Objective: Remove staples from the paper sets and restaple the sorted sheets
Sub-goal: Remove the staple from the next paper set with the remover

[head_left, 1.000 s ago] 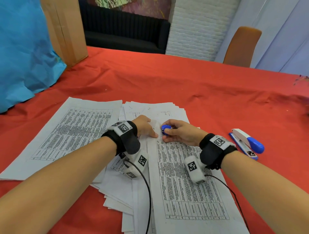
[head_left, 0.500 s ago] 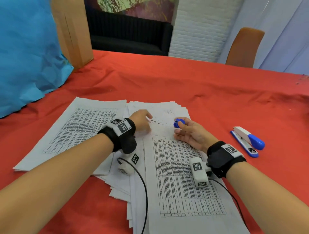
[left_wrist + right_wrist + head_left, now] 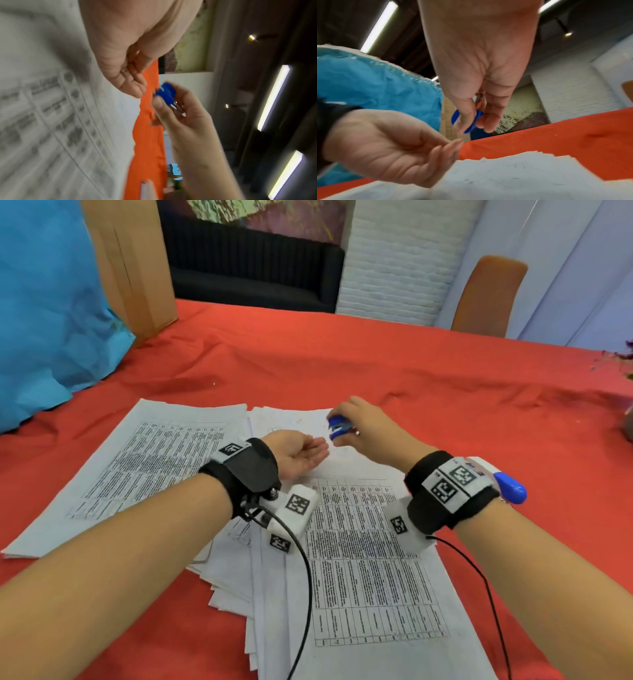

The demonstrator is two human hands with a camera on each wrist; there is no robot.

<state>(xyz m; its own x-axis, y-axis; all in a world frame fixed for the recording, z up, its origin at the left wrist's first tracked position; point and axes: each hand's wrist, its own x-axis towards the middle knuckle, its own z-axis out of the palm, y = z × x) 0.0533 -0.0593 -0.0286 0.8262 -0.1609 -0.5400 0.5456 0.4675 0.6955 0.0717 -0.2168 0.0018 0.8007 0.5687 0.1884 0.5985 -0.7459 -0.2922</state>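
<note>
Two spreads of printed paper on a red tablecloth [image 3: 376, 361]: one neat set of table-printed sheets [image 3: 137, 470] at left, long axis running away from the viewer and leaning right; one fanned stack of sheets [image 3: 359, 577] at centre, long axis also running away, far edges splayed. Beyond, at far left, crumpled blue wrapping [image 3: 44, 302] beside a cardboard box [image 3: 137, 268]; at far right, an orange chair back [image 3: 486, 296]. Just right of the fanned stack, mostly hidden behind the right wristband, a white and blue stapler [image 3: 507, 487], blue end pointing toward the near right. Above the far end of the fanned stack, both hands lifted clear of the paper. Left hand [image 3: 298, 453] turned palm up, fingers relaxed and only slightly cupped, holding nothing by grip; in the left wrist view, one small bent staple [image 3: 124, 72] lying loose on the fingers. Right hand [image 3: 370, 429] just beyond the left fingertips, thumb and fingers pinched round a blue staple remover [image 3: 339, 428]; blue handles toward the left palm, metal end back inside the fist, long axis roughly level and crosswise.
</note>
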